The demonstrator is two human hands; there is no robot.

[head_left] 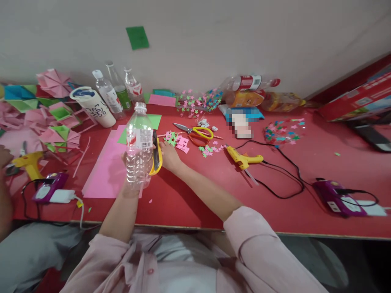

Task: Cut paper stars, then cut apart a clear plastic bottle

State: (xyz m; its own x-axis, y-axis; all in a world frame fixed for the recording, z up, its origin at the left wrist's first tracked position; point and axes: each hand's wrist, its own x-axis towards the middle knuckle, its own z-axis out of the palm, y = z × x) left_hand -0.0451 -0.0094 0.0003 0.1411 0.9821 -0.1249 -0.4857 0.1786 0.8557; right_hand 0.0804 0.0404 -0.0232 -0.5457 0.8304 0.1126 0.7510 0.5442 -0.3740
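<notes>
A clear plastic bottle (139, 158), uncapped and with a white and red label, stands upright in front of me. My left hand (124, 158) is closed around its far side, with most of the fingers hidden by the bottle. Against the bottle's right side is a yellow-and-black utility knife (157, 156), its blade not clearly visible. My right hand (170, 156) grips it from the right, fingers partly hidden. Under and behind the bottle lie pink paper (104, 171) and a green sheet (155, 121).
Scissors (198, 131) and small paper stars (209, 149) lie right of my hands. Further right are a yellow glue gun (244, 158), its cable and a purple power strip (337, 197). Bottles (111, 95), a cup (93, 108) and folded paper shapes (55, 83) stand left, near another person's arm (4, 191).
</notes>
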